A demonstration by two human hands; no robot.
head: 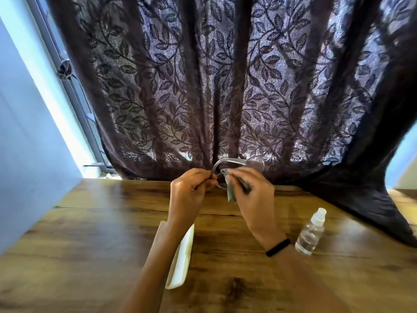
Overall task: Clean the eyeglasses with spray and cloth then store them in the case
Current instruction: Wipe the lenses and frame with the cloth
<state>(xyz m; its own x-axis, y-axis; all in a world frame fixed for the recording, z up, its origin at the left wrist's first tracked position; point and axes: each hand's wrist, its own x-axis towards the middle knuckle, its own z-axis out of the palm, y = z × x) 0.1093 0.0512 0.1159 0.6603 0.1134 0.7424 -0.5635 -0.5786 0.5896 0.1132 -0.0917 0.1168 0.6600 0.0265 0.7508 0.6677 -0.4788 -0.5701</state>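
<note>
Left hand (188, 190): pinched on the eyeglasses (239, 164) frame, held above the wooden table (90, 222).
Right hand (250, 193): fingers pressed on a grey-green cloth (231, 190) around one lens.
Case (180, 258): below the left wrist.
Spray bottle (311, 232): right of the grip.
Risk: hard rubbing could bend the frame.

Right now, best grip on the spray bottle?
Take the bottle around its clear body, below the white cap, coming from the right: it stands upright with open table on that side, and the right hand's wrist sits just left.
</note>
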